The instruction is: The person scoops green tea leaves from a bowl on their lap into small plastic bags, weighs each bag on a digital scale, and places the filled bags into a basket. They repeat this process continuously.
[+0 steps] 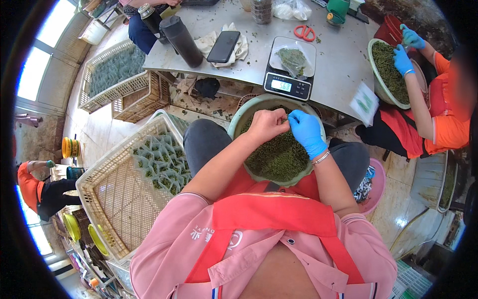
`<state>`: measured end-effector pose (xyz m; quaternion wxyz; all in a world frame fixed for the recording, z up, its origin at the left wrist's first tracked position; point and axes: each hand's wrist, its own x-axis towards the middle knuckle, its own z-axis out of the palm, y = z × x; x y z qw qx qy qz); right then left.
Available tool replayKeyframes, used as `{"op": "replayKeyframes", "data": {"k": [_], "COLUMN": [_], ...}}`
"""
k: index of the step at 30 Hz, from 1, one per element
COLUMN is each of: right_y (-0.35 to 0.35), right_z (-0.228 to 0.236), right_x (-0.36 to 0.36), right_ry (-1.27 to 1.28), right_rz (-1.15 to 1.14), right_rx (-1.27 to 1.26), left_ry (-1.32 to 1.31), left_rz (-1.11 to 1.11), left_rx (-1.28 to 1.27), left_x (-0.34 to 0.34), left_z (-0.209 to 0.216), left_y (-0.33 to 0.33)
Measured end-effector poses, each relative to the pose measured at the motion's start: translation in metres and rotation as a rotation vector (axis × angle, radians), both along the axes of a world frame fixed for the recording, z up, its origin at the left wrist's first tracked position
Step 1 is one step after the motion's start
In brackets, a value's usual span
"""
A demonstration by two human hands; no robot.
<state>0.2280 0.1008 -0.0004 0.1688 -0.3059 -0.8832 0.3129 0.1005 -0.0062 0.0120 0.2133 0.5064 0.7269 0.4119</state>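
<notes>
Between my knees rests a pale green basin (238,119) full of small green berries (275,162), which look like green peppercorns. My bare left hand (269,125) and my blue-gloved right hand (307,133) meet fingertip to fingertip above its far half. Both are pinched closed; whatever small thing lies between the fingers is too small and covered to name. Just beyond the basin, at the table's near edge, a digital scale (288,85) with a lit display carries a clear plastic bag (294,61) with green berries in it.
A crate (112,199) of filled small bags stands at my left, another crate (115,94) beyond it. On the metal table (338,65) are a dark flask (181,42), phone (224,46) and red scissors (304,33). A gloved co-worker sits right over a berry-filled basin (382,92).
</notes>
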Motion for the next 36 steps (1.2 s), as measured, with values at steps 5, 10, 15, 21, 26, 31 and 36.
{"op": "replayKeyframes", "data": {"k": [5,10,15,21,26,31,36], "right_y": [-0.004,0.026,0.066,0.086,0.080,0.085,0.083], "right_z": [-0.004,0.026,0.028,0.016,0.008,0.014,0.001], "right_x": [0.002,0.007,-0.049,-0.078,-0.073,-0.085,-0.078], "right_ry": [-0.042,-0.159,-0.053,-0.166,0.026,-0.142,0.132], "right_rz": [0.081,0.163,-0.192,-0.305,-0.372,-0.382,-0.447], "right_rx": [0.025,-0.303,0.136,0.304,0.227,0.274,0.111], "left_ry": [0.101,0.136,0.260,0.231,0.228,0.211,0.308], "left_rz": [-0.009,-0.123,-0.137,-0.128,-0.146,-0.153,-0.149], "left_rx": [0.023,-0.120,-0.068,-0.011,-0.037,0.003,-0.073], "left_x": [-0.002,-0.005,-0.006,0.001,0.001,0.008,0.008], "left_z": [-0.006,0.005,-0.002,0.000,-0.003,0.002,0.012], "left_y": [-0.006,-0.032,-0.035,-0.029,-0.023,-0.012,0.001]}}
